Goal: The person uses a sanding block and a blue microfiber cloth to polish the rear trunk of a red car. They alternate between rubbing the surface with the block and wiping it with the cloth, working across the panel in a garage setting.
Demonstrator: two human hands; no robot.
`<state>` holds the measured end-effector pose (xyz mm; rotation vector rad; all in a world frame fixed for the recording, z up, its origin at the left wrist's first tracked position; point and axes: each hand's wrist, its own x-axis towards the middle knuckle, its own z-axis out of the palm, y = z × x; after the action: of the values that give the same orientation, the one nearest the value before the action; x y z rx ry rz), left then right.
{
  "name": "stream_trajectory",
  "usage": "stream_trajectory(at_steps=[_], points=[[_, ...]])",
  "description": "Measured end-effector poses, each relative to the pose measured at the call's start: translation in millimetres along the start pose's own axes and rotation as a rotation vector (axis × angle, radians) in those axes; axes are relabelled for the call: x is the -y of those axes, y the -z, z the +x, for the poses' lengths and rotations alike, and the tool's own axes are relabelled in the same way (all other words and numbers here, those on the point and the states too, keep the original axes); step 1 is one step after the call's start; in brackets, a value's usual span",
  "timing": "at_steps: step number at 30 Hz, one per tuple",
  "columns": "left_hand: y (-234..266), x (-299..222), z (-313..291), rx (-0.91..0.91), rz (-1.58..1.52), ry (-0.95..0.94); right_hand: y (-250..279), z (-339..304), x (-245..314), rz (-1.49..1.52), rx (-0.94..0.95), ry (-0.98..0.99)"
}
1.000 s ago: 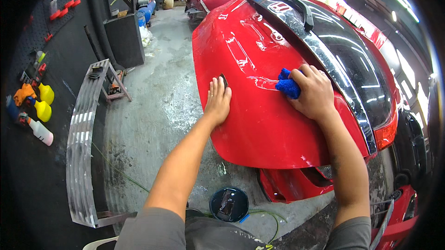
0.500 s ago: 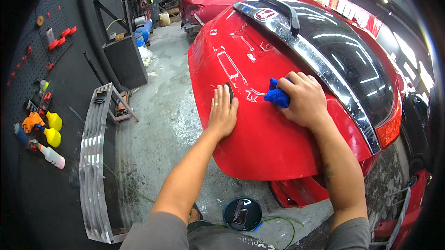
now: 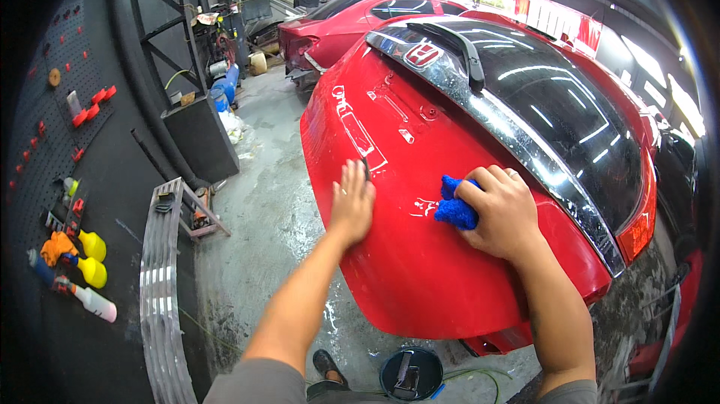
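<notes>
The red tailgate [image 3: 420, 284] of a car stands raised in front of me, its surface wet and glossy. My left hand [image 3: 352, 205] lies flat on the panel near its left edge, fingers stretched along it. A dark pad [image 3: 367, 169] shows at the edge of that hand, pressed against the paint; most of it is hidden. My right hand [image 3: 501, 213] grips a bunched blue cloth [image 3: 456, 203], which touches the panel to the right of my left hand. Bright reflections show on the paint around both hands.
A dark bucket [image 3: 411, 374] with a dark object inside stands on the floor below, beside a green hose [image 3: 491, 378]. At left are a metal bench [image 3: 160, 291] and spray bottles [image 3: 93, 271] on a dark wall. Another red car [image 3: 330, 25] stands behind.
The view has shifted slightly, so the tailgate sits lower. My left hand has slid a little along the panel. My right hand still grips the cloth, now slightly lower in the picture.
</notes>
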<state>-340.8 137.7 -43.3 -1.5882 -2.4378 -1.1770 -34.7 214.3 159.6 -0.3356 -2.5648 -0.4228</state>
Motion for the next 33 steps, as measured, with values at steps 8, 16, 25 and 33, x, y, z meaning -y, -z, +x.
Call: stream_trajectory(at_steps=[8,16,25,33], points=[[-16,-69,-90,-0.051,0.106,-0.286,-8,4,5,-0.033,-0.01,-0.082],[10,55,80,-0.022,-0.099,-0.122,-14,17,11,-0.027,-0.087,-0.11],[-3,6,-64,0.055,-0.2,-0.475,-35,16,14,-0.057,-0.202,-0.281],[27,42,-85,0.333,-0.307,-0.748,-51,28,40,-0.344,-0.164,-0.418]])
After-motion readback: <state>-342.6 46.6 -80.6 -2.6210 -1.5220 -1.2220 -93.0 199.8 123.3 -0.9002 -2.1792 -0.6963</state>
